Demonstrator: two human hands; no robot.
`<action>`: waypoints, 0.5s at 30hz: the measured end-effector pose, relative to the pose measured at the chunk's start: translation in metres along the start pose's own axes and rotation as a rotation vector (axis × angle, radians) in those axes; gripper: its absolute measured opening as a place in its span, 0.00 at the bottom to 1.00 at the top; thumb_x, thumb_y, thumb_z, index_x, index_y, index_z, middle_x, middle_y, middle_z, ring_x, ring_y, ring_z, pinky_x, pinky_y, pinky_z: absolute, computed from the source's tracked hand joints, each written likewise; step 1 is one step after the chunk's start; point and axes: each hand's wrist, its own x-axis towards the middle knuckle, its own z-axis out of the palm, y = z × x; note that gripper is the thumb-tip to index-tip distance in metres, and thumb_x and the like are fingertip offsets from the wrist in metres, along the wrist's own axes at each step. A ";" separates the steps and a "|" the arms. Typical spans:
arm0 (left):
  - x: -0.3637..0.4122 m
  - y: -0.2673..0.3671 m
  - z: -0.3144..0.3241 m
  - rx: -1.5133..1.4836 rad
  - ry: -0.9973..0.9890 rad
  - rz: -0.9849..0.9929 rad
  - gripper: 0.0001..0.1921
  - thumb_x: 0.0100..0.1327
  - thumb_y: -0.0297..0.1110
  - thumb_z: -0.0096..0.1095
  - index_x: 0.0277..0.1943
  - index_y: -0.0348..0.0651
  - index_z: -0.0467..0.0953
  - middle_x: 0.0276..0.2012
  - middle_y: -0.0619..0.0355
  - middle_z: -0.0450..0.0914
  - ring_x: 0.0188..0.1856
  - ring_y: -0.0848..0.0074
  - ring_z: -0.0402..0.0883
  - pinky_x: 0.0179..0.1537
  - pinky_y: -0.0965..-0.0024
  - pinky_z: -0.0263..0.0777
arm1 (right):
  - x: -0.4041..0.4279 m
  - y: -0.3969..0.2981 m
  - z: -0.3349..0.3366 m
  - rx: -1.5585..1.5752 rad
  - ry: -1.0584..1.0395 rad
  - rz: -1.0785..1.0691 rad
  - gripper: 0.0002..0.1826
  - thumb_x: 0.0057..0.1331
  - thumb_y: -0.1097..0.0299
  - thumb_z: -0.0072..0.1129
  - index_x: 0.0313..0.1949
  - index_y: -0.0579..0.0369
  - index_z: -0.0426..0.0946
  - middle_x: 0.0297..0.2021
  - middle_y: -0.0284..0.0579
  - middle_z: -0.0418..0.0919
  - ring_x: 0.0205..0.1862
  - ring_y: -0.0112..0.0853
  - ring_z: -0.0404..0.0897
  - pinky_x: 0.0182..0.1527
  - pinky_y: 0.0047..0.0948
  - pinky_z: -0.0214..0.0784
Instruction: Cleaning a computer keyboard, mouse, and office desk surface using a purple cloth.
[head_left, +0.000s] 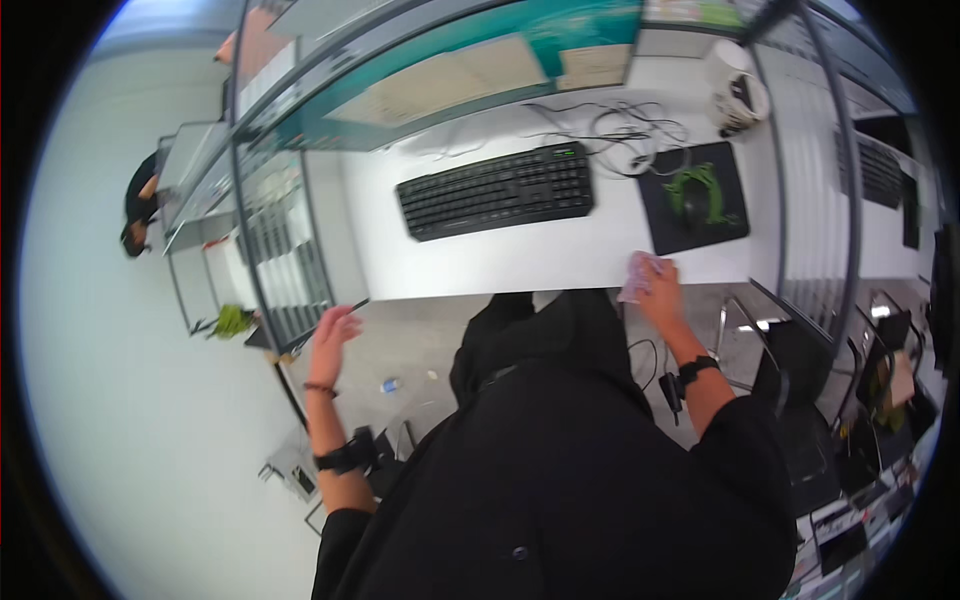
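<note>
My right hand (661, 297) holds a crumpled pinkish cloth (639, 276) at the front edge of a white desk (510, 266). Just beyond it lies a dark mouse pad (660, 225) with a green print, and a black mouse (696, 206) rests on the pad. Left of the pad, a black keyboard (496, 191) sits at a slight slant, a green light showing at its far right corner. My left hand (335, 334) is raised by the desk's front left corner, fingers apart, with nothing in it.
Loose black cables (622, 135) lie tangled behind the mouse pad. A printed mug (742, 101) and a white cup (727, 60) stand in the back right corner. Glass partitions with grey frames (851, 187) flank the desk. A black chair (799, 382) is at the right; another person (141, 202) is far left.
</note>
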 end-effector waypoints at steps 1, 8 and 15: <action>0.003 0.003 0.016 0.016 -0.027 0.041 0.14 0.72 0.34 0.46 0.54 0.37 0.73 0.40 0.56 0.79 0.42 0.77 0.79 0.47 0.72 0.74 | 0.001 -0.009 -0.001 -0.068 0.008 0.056 0.40 0.52 0.69 0.63 0.66 0.49 0.63 0.57 0.56 0.63 0.55 0.51 0.67 0.57 0.44 0.66; -0.018 -0.067 0.064 -0.015 -0.102 -0.093 0.13 0.71 0.31 0.46 0.52 0.37 0.73 0.38 0.57 0.80 0.37 0.78 0.79 0.45 0.73 0.72 | 0.007 -0.068 0.019 -0.121 -0.047 0.015 0.43 0.53 0.66 0.65 0.69 0.51 0.57 0.59 0.60 0.60 0.54 0.55 0.65 0.57 0.47 0.64; -0.005 -0.095 -0.029 -0.062 0.138 0.040 0.11 0.69 0.26 0.46 0.49 0.35 0.74 0.36 0.58 0.79 0.35 0.79 0.78 0.43 0.74 0.72 | 0.032 -0.145 0.063 -0.174 -0.175 -0.159 0.42 0.53 0.68 0.63 0.68 0.52 0.58 0.58 0.58 0.62 0.53 0.56 0.67 0.52 0.47 0.70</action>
